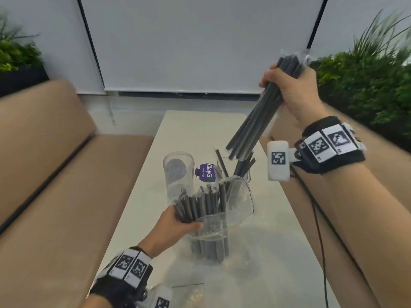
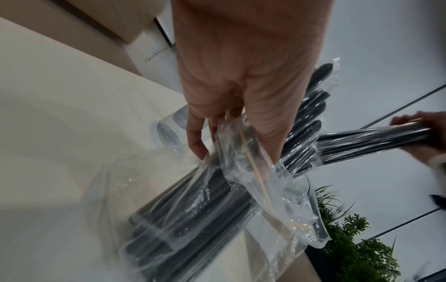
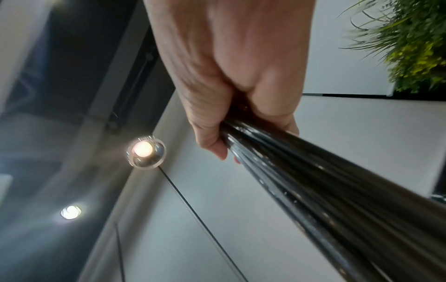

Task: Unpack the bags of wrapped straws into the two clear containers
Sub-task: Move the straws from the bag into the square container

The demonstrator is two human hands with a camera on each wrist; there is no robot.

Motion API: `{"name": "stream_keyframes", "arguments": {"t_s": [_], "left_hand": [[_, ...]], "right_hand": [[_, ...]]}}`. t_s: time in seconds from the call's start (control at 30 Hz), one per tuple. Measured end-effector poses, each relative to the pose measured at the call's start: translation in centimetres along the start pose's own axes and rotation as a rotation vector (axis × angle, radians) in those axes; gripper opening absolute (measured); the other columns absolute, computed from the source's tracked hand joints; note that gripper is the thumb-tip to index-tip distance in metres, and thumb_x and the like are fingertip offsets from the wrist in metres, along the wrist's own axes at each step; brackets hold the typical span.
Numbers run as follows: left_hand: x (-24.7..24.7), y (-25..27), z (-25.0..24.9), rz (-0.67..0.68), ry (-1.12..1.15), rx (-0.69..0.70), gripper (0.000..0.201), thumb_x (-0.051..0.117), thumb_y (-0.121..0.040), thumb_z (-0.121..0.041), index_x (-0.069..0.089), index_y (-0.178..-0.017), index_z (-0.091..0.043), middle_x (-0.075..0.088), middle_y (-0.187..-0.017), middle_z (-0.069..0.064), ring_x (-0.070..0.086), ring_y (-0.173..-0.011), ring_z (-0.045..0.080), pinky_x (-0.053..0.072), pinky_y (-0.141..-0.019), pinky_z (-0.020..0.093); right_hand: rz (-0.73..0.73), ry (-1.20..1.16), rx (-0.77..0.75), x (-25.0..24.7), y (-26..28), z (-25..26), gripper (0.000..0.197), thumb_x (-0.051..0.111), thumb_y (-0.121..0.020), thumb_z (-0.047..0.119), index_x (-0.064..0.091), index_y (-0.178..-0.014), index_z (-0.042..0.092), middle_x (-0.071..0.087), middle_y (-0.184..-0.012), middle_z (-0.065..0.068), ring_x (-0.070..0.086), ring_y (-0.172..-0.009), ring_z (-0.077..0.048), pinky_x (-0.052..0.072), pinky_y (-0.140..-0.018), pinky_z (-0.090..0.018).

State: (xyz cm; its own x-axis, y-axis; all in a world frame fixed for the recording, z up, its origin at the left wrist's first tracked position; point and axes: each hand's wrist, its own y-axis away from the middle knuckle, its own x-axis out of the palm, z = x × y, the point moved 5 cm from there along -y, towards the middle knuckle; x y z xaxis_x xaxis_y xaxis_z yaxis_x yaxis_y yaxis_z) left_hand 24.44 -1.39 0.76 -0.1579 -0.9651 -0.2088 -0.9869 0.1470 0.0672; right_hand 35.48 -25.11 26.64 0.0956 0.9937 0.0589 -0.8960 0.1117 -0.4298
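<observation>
Black wrapped straws (image 1: 255, 121) fill the right hand (image 1: 291, 92), whose fingers curl tightly round the raised, tilted bundle; its lower ends hang just above the straws in the nearer clear container (image 1: 241, 192). Below and nearer the body, the left hand (image 1: 175, 227) grips the open plastic bag (image 1: 213, 227) round its remaining straws (image 1: 200, 203), standing on the white table (image 1: 278, 252). Beyond that grip stands the empty clear container (image 1: 178, 174), beside a purple label (image 1: 205, 172).
</observation>
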Motion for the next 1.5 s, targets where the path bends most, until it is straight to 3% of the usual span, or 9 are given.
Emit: {"name": "stream_keyframes", "arguments": {"t_s": [0.17, 0.47, 0.67, 0.77, 0.87, 0.93, 1.1, 1.27, 1.5], "left_hand": [[0.1, 0.3, 0.9, 0.010, 0.040, -0.013, 0.043, 0.083, -0.074, -0.008, 0.070, -0.112, -0.023, 0.077, -0.106, -0.004, 0.071, -0.101, 0.008, 0.055, -0.085, 0.018], [0.3, 0.5, 1.4, 0.004, 0.072, -0.028, 0.036, 0.082, -0.074, -0.004, 0.072, -0.101, -0.027, 0.077, -0.104, 0.002, 0.071, -0.097, 0.010, 0.054, -0.075, 0.012], [0.3, 0.8, 1.1, -0.001, 0.099, -0.026, 0.040, 0.081, -0.074, -0.004, 0.070, -0.105, -0.027, 0.077, -0.102, -0.010, 0.071, -0.095, 0.001, 0.051, -0.072, 0.007], [0.0, 1.0, 1.1, -0.015, 0.123, -0.028, 0.044, 0.081, -0.074, -0.002, 0.068, -0.109, -0.025, 0.075, -0.103, -0.016, 0.069, -0.095, -0.004, 0.050, -0.071, 0.005], [-0.1, 1.3, 1.2, -0.019, 0.127, -0.029, 0.043, 0.079, -0.076, -0.001, 0.067, -0.111, -0.023, 0.075, -0.102, -0.018, 0.069, -0.091, -0.007, 0.050, -0.070, 0.005], [0.0, 1.5, 1.3, -0.018, 0.120, -0.031, 0.042, 0.078, -0.077, -0.002, 0.067, -0.111, -0.024, 0.076, -0.098, -0.020, 0.069, -0.090, -0.008, 0.050, -0.070, 0.005], [0.3, 2.0, 1.0, 0.004, 0.097, -0.025, 0.047, 0.077, -0.078, -0.001, 0.066, -0.114, -0.029, 0.075, -0.101, -0.024, 0.067, -0.096, -0.010, 0.050, -0.074, 0.004], [0.6, 2.4, 0.7, 0.015, 0.088, -0.028, 0.048, 0.075, -0.078, 0.004, 0.066, -0.110, -0.031, 0.075, -0.093, -0.025, 0.067, -0.092, -0.012, 0.050, -0.069, 0.004], [0.5, 2.5, 0.6, 0.027, 0.105, -0.044, 0.046, 0.073, -0.079, 0.007, 0.068, -0.112, -0.024, 0.077, -0.091, -0.018, 0.069, -0.087, -0.008, 0.051, -0.067, 0.007]], "right_hand": [[-0.030, 0.241, 0.146, 1.7, -0.1, -9.7, 0.013, 0.070, -0.081, 0.009, 0.063, -0.093, 0.010, 0.061, -0.078, 0.001, 0.057, -0.070, -0.012, 0.047, -0.067, -0.028], [0.148, 0.449, 0.378, 3.0, 3.3, -20.1, 0.045, 0.082, -0.074, 0.031, 0.064, -0.108, 0.008, 0.068, -0.095, -0.005, 0.065, -0.083, -0.020, 0.047, -0.065, -0.024], [0.368, 0.562, 0.398, 1.6, 3.2, -15.7, 0.080, 0.080, -0.077, 0.035, 0.038, -0.141, 0.013, 0.053, -0.133, -0.011, 0.056, -0.117, -0.024, 0.050, -0.090, -0.031], [0.296, 0.710, 0.244, 0.1, 3.5, -10.2, 0.059, 0.074, -0.083, 0.033, 0.050, -0.134, 0.016, 0.058, -0.128, -0.006, 0.059, -0.109, -0.019, 0.051, -0.083, -0.028], [0.247, 0.487, 0.241, -1.2, 6.8, -7.3, 0.025, 0.066, -0.091, 0.020, 0.062, -0.114, 0.010, 0.071, -0.107, -0.013, 0.070, -0.091, -0.020, 0.059, -0.083, -0.033], [0.383, 0.314, 0.422, -0.9, 11.1, -8.0, 0.024, 0.067, -0.089, 0.022, 0.064, -0.107, 0.006, 0.072, -0.102, -0.018, 0.073, -0.087, -0.021, 0.060, -0.083, -0.031], [0.493, 0.578, 0.606, 0.5, 17.8, -14.4, 0.091, 0.077, -0.071, 0.053, 0.041, -0.142, 0.008, 0.063, -0.118, -0.005, 0.069, -0.098, -0.017, 0.054, -0.088, -0.032], [0.606, 0.517, 0.498, 4.1, 18.6, -15.9, 0.074, 0.080, -0.072, 0.048, 0.044, -0.132, 0.027, 0.051, -0.126, 0.011, 0.052, -0.117, -0.013, 0.047, -0.093, -0.031], [0.604, 0.505, 0.294, 6.4, 19.1, -16.3, 0.072, 0.086, -0.065, 0.039, 0.046, -0.120, 0.016, 0.063, -0.115, 0.004, 0.061, -0.107, -0.014, 0.051, -0.094, -0.041]]}}
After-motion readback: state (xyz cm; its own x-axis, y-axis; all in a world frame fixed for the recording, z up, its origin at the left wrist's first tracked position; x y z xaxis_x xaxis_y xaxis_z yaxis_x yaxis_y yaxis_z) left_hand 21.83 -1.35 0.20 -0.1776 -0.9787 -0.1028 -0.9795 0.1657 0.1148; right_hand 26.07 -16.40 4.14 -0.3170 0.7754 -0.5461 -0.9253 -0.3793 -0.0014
